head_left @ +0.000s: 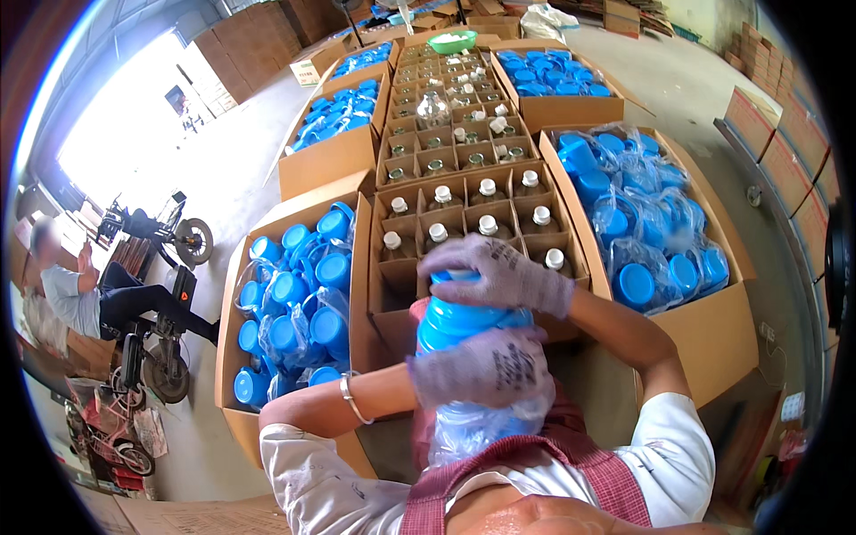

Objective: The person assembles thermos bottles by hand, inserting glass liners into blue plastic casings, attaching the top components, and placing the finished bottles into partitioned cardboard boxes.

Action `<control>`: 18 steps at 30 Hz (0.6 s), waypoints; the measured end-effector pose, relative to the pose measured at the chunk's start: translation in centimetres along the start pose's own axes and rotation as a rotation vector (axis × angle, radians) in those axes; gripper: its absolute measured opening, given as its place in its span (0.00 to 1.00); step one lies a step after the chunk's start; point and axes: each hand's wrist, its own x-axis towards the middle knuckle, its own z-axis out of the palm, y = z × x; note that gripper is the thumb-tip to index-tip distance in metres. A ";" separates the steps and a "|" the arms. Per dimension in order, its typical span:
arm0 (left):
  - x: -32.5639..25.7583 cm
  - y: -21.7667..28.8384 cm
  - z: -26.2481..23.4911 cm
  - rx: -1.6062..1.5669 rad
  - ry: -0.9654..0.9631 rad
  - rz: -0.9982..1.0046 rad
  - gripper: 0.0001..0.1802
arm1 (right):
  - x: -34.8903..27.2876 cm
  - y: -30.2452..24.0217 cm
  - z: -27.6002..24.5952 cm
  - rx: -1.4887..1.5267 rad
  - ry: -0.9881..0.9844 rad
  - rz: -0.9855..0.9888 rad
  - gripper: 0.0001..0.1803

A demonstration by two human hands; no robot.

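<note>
Both my hands wear purple-grey gloves. My left hand point(481, 367) is wrapped round a blue plastic container point(459, 323), which stands roughly upright close against my apron. Over its top rests my right hand point(497, 273), fingers curled about the blue rim. Crumpled clear plastic point(477, 428) hangs below my left hand; whether it belongs to the container I cannot tell. Just beyond my hands is a divided carton point(423, 192) with glass bottles under white caps, such as one bottle point(487, 189). Part of its near row is hidden behind my hands.
Open cartons of blue plastic cups in clear bags stand at left point(287, 287) and right point(635, 283). More divided cartons of bottles run away from me, with a green basin point(452, 41) at the far end. A person point(76, 285) sits at left near a motorbike point(152, 234).
</note>
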 end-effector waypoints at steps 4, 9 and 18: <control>-7.3 -3.2 -3.4 -0.430 0.081 -0.582 0.22 | -4.7 0.9 -3.7 -0.253 0.402 -0.055 0.31; -18.5 -1.7 3.8 -0.890 0.979 -1.131 0.11 | -16.6 2.8 -3.0 0.119 0.496 0.145 0.16; -20.2 -0.3 17.0 -1.595 1.357 -1.281 0.22 | -11.0 2.5 -3.7 -0.337 -0.035 -0.274 0.29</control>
